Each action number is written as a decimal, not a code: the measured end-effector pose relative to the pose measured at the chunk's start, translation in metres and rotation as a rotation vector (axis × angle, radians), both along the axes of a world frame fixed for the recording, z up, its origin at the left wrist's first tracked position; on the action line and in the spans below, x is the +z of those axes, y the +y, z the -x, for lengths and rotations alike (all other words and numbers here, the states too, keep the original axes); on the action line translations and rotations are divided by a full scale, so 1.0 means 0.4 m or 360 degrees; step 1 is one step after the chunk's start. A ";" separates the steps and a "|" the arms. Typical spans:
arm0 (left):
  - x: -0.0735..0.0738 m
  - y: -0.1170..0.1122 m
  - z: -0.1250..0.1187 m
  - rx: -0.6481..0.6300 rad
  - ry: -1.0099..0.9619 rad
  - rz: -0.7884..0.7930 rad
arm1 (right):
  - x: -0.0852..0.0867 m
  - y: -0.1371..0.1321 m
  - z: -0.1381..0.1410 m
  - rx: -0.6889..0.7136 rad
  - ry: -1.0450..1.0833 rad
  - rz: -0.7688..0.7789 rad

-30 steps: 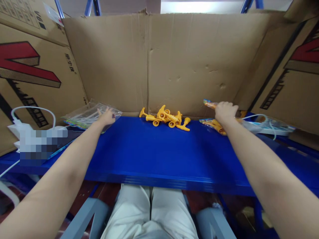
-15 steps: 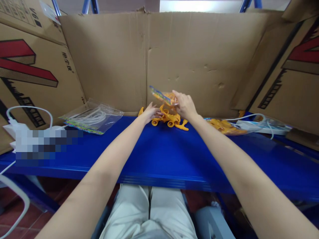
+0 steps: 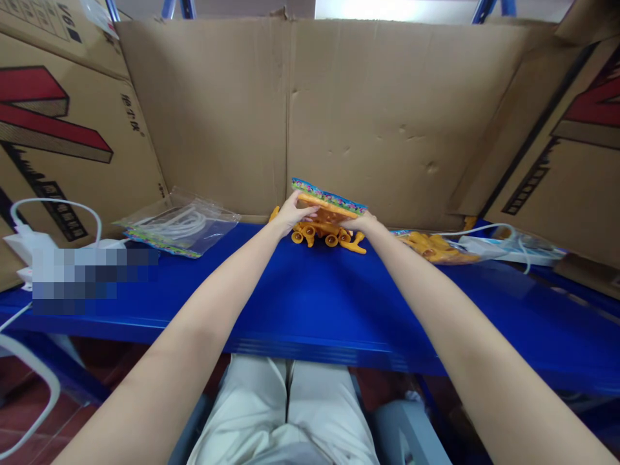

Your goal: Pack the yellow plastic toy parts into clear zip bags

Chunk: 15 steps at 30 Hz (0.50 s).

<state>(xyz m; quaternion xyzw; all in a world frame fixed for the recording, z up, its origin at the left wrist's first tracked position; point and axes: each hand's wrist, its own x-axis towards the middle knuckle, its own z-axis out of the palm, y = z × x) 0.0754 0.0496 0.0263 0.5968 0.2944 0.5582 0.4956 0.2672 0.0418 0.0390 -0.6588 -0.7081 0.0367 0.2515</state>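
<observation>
Both my hands hold a small clear bag with a colourful printed top edge [image 3: 329,199], filled with yellow plastic pieces, above the far middle of the blue shelf [image 3: 310,303]. My left hand [image 3: 290,215] pinches its left end and my right hand [image 3: 359,223] grips its right end. Right under the bag lies a loose heap of yellow plastic toy pieces [image 3: 329,236], close to the cardboard back wall [image 3: 368,110].
A clear bag of white cable [image 3: 179,226] lies at the left. Another bag of yellow pieces [image 3: 438,247] and a white power strip with cord [image 3: 508,248] lie at the right. A white charger and cable [image 3: 29,245] sit far left. Cardboard boxes [image 3: 53,123] flank both sides.
My right hand carried the filled bag from the right pile to the middle. My left hand left the cable bag, came to the middle and took the bag's left end.
</observation>
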 end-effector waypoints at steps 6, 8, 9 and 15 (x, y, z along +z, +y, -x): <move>0.021 -0.002 -0.010 0.0132 -0.0233 0.0044 | 0.086 -0.055 0.028 0.0263 0.0958 0.0533; 0.024 -0.002 -0.014 0.0207 -0.0319 0.0078 | 0.102 -0.073 0.030 0.0496 0.1137 0.0434; 0.026 -0.002 -0.014 0.0248 -0.0344 0.0096 | 0.108 -0.081 0.028 0.0567 0.1185 0.0398; 0.050 0.015 -0.008 0.0464 -0.0215 0.0203 | 0.132 -0.078 0.042 0.0467 0.1387 0.0218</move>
